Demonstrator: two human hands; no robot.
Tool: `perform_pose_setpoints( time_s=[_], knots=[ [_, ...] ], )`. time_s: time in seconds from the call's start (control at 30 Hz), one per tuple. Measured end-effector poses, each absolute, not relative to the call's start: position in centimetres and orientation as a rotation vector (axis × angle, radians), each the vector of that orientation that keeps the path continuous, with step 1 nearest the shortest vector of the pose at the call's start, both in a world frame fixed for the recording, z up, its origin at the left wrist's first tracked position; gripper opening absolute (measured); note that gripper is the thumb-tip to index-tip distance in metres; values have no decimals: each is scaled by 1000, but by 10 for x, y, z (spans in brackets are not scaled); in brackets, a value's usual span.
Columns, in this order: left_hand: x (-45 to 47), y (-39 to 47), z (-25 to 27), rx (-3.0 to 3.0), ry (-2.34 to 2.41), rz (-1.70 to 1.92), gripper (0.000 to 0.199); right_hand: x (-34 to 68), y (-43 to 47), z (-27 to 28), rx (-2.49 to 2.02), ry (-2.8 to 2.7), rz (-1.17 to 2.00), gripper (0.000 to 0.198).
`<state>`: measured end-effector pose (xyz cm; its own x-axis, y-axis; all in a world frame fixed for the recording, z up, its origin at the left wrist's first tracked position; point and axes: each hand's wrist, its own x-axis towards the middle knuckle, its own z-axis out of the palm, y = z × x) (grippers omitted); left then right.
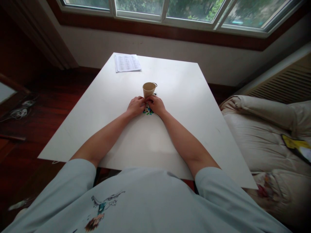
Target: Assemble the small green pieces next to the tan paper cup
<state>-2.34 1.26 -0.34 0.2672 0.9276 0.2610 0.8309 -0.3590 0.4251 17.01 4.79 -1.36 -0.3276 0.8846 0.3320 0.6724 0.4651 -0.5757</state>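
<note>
My left hand [136, 106] and my right hand [156, 104] meet fingertip to fingertip over the middle of the white table [179, 84]. The fingers of both are curled in and look pinched; anything between them is too small or hidden to make out. Just below the fingertips lies a little heap of small blue, green, black and pale pieces [148, 111], partly covered by the hands. A tan cup [148, 88], seemingly paper, stands upright right behind my hands, which hide its base. Dark, thin and curved, a loop [155, 84] shows at the cup's right side.
Printed sheets [127, 62] lie at the table's far left corner. Beyond the table are a wall and a window [167, 13]. To the right stands a cream padded sofa [262, 136] with a yellow and black item [295, 144]. White cables [20, 111] lie at the left.
</note>
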Motion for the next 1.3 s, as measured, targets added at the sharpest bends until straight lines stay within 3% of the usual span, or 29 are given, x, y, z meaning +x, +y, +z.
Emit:
perform_pose_setpoints(
  time_s=[1.3],
  knots=[
    [-23, 11, 0, 2316, 1636, 701, 38, 169, 48, -16, -1286, -2079, 466, 27]
  ],
)
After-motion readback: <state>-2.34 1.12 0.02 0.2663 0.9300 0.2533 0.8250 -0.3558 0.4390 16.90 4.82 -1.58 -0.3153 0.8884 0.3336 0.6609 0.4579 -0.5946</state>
